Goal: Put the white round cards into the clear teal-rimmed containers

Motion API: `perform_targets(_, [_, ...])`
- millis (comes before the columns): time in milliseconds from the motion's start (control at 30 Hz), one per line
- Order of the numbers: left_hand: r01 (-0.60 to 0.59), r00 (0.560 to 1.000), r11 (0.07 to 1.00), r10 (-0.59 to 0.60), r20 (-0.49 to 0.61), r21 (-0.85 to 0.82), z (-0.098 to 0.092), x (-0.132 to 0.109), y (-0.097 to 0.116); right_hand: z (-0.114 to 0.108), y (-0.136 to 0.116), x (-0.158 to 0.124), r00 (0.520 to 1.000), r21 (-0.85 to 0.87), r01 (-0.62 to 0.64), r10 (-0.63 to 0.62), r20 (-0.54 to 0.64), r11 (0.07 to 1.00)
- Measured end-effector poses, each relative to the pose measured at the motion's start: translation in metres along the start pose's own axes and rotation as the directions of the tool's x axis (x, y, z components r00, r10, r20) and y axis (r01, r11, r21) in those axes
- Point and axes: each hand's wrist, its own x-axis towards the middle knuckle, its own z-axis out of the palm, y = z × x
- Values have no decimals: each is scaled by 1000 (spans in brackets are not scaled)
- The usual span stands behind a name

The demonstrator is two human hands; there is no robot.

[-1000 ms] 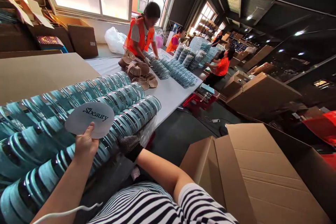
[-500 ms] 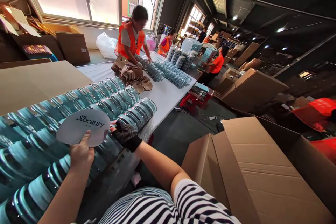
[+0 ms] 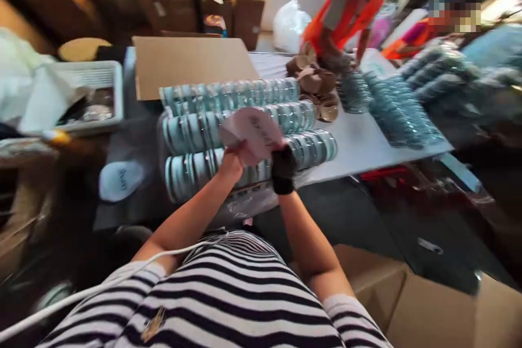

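A round white printed card (image 3: pixel 255 131) is gripped by both my hands above rows of teal-rimmed round tins (image 3: pixel 228 125) lying on their sides. My left hand (image 3: pixel 231 164), bare, pinches the card's lower left edge. My right hand (image 3: pixel 283 167), in a dark dotted glove, is closed on its right edge. The view is smeared by motion, so the card's lettering is hard to read. My striped shirt fills the bottom of the frame.
A second white card (image 3: pixel 120 179) lies on the dark surface to the left. Behind the tins is a flat cardboard sheet (image 3: pixel 191 62). A grey basket (image 3: pixel 92 95) stands at left. People in orange vests (image 3: pixel 346 8) work at the long white table (image 3: pixel 362 144) holding more tins. An open carton (image 3: pixel 432 310) is at lower right.
The camera has swung left and down. My right hand has come off the row of tins and joined my left hand on the white card, which is now tilted.
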Motion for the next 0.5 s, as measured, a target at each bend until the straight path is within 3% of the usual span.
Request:
perform_targets(67, [-8, 999, 996, 4, -38, -90, -3, 10, 12, -19, 12, -3, 973, -38, -115, 105, -208, 993])
perform_targets(133, [-30, 996, 986, 15, -93, -162, -10, 16, 24, -48, 21, -23, 963, -201, -135, 80, -258, 970])
perform_targets(200, [-23, 994, 978, 0, -109, -207, -17, 19, 31, -74, 28, -57, 995, -369, -66, 33, -95, 927])
perform_targets(267, [10, 996, 973, -30, -85, -232, -22, 21, 33, -85, 34, -93, 993, -453, 60, -7, 118, 890])
perform_targets(367, [40, 997, 967, -56, -56, -251, -24, 23, 32, -63, 37, -123, 955, -517, 172, -13, 297, 838])
perform_targets(500, [51, 997, 965, -66, -50, -257, -23, 22, 31, -4, 30, -110, 910, -568, 231, 32, 414, 790])
